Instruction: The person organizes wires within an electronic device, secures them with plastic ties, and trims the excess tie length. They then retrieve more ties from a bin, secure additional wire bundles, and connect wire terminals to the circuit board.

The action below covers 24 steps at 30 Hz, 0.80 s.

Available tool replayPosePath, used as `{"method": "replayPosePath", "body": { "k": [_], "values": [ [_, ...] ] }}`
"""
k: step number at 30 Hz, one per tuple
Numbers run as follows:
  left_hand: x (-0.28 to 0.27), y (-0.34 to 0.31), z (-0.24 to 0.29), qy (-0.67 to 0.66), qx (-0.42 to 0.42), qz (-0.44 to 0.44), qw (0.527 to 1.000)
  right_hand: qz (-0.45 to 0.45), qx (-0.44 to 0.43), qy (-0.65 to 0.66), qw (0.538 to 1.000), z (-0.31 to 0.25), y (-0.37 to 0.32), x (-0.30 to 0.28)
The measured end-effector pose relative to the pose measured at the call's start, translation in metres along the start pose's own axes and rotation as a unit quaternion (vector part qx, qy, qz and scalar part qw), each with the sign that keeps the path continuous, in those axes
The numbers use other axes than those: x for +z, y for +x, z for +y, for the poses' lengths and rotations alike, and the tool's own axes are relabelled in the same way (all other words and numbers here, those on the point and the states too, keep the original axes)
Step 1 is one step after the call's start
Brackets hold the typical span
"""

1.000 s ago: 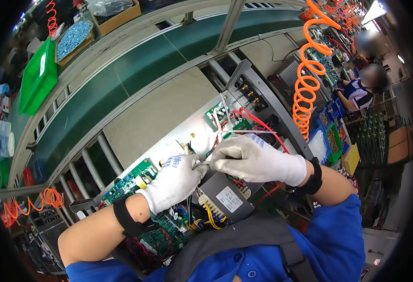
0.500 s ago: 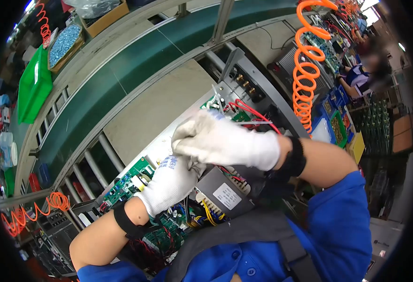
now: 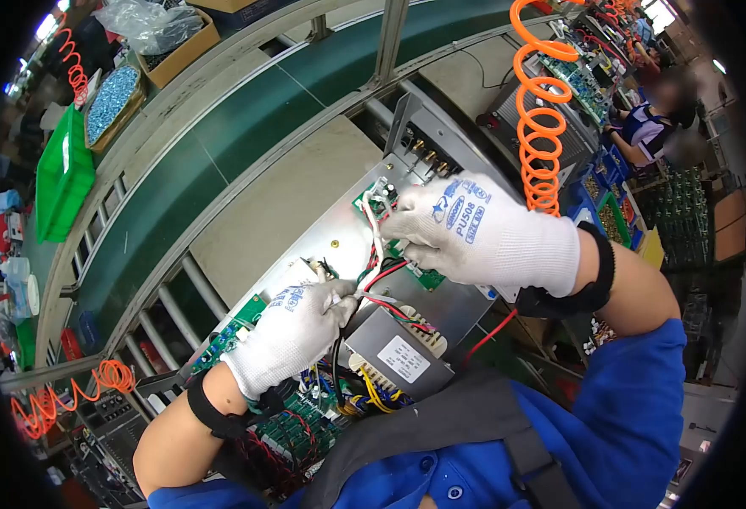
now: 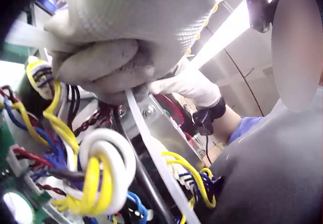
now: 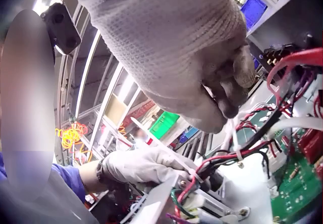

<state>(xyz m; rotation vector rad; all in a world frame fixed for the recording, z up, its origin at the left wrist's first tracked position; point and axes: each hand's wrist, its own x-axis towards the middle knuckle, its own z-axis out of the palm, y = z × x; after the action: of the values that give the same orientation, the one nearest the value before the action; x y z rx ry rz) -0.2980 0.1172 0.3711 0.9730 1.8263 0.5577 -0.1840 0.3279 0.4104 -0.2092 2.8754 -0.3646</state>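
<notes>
The gloved left hand (image 3: 292,327) curls its fingers beside the transformer (image 3: 403,356); in the left wrist view that hand (image 4: 121,37) pinches a white cable tie (image 4: 151,146), its long tail hanging down past the wires. Red, black and white wires (image 3: 377,276) run from the left hand's fingertips up to a small green board (image 3: 360,202). Above that board's right side is the gloved right hand (image 3: 492,229), fingers bent. The right wrist view shows the right hand's fingertips (image 5: 224,115) at the top of a thin white tie (image 5: 234,141) on the wire bundle; they appear to pinch it.
The metal chassis (image 3: 305,246) lies on rollers (image 3: 195,284), its grey end panel (image 3: 445,136) standing at the right. Behind runs a green conveyor (image 3: 246,127). An orange coiled hose (image 3: 538,127) hangs at the right, near part bins (image 3: 615,216). Another person (image 3: 645,131) is at far right.
My right hand has moved away from the left hand, rightward toward the end panel, uncovering the wires and small board. The left hand has shifted slightly down and left.
</notes>
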Motion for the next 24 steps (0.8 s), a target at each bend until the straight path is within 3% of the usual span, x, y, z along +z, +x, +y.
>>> {"method": "replayPosePath", "body": {
  "k": [3, 4, 5, 7, 9, 12, 13, 15, 17, 18, 19, 20, 21, 22, 24],
  "values": [
    [-0.019, -0.002, 0.019, -0.022, -0.071, -0.03, 0.997, -0.012, -0.041, -0.039, 0.998, -0.011, 0.015, -0.005],
    [-0.017, 0.002, -0.002, -0.001, 0.082, 0.054, 0.995, -0.076, -0.049, -0.094, 0.991, -0.015, 0.022, 0.002],
    [-0.026, -0.001, 0.008, 0.015, 0.062, 0.098, 0.993, -0.139, -0.057, -0.15, 0.977, -0.017, 0.027, 0.011],
    [-0.04, -0.006, 0.009, -0.092, 0.006, 0.133, 0.987, -0.092, -0.084, -0.124, 0.984, -0.012, 0.028, 0.027],
    [-0.046, -0.018, 0.012, -0.081, -0.004, 0.136, 0.987, -0.103, -0.092, -0.113, 0.984, -0.011, 0.031, 0.03],
    [-0.038, -0.029, 0.008, -0.039, 0.02, 0.099, 0.994, -0.121, -0.085, -0.123, 0.981, -0.011, 0.033, 0.025],
    [-0.037, -0.032, 0.012, 0.061, 0.003, 0.087, 0.994, -0.137, -0.081, -0.14, 0.977, -0.011, 0.033, 0.023],
    [-0.031, -0.029, -0.002, 0.101, 0.073, 0.128, 0.984, -0.122, -0.125, -0.187, 0.967, -0.005, 0.03, 0.036],
    [-0.039, -0.031, -0.002, 0.092, 0.022, 0.142, 0.985, -0.087, -0.096, -0.102, 0.986, -0.003, 0.03, 0.033],
    [-0.043, -0.031, -0.002, 0.016, 0.061, 0.185, 0.981, -0.086, -0.075, -0.041, 0.993, -0.008, 0.029, 0.015],
    [-0.049, -0.035, 0.002, -0.037, 0.044, 0.212, 0.976, 0.035, -0.115, 0.026, 0.992, -0.004, 0.022, 0.006],
    [-0.054, -0.042, 0.007, -0.161, 0.05, 0.229, 0.959, 0.076, -0.076, 0.112, 0.988, -0.012, 0.019, -0.012],
    [-0.056, -0.047, 0.018, -0.217, 0.09, 0.275, 0.932, 0.117, -0.032, 0.198, 0.973, -0.023, 0.016, -0.031],
    [-0.059, -0.052, 0.031, -0.219, 0.134, 0.304, 0.917, 0.112, -0.036, 0.195, 0.974, -0.036, 0.016, -0.038],
    [-0.057, -0.043, 0.04, -0.124, 0.323, 0.365, 0.864, 0.117, 0.029, 0.409, 0.904, -0.069, 0.017, -0.043]
  ]
}}
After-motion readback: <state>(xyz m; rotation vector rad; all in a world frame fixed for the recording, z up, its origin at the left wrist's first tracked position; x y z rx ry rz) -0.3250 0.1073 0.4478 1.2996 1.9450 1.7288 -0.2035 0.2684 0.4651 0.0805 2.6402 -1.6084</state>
